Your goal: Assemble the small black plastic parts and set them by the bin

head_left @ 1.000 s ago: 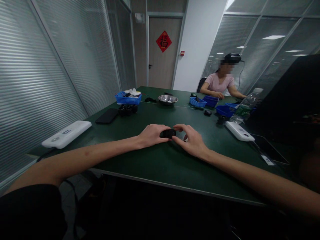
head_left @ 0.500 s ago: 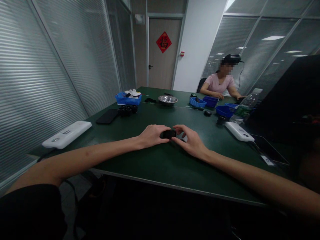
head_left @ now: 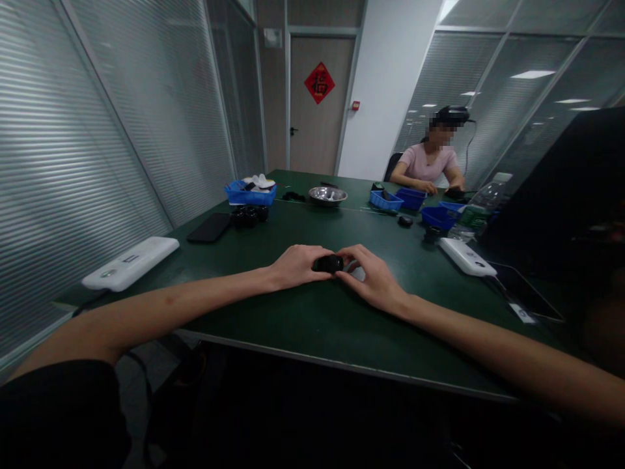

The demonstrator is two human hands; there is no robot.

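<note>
Over the middle of the green table (head_left: 293, 326), my left hand (head_left: 297, 266) is closed around a small black cylindrical part (head_left: 328, 263), gripping it between thumb and fingers. The part lies sideways, its rounded end facing right; its exact kind cannot be made out. My right hand (head_left: 374, 277) pinches that right end with thumb and fingertips, leaving a gap under the curled fingers. Part of the black piece is hidden by my left fingers.
A white power bank (head_left: 134, 260) and a black phone (head_left: 209, 228) lie left, near black round parts (head_left: 249, 215) and a blue basket (head_left: 250, 195). Behind stands a metal bowl (head_left: 327, 197). Rightward are blue bins (head_left: 437, 218), a bottle (head_left: 476, 212), another power bank (head_left: 466, 257) and a seated person (head_left: 427, 163).
My right fingertips have closed in on the right end of the black part, which has turned slightly. My left hand stays in place.
</note>
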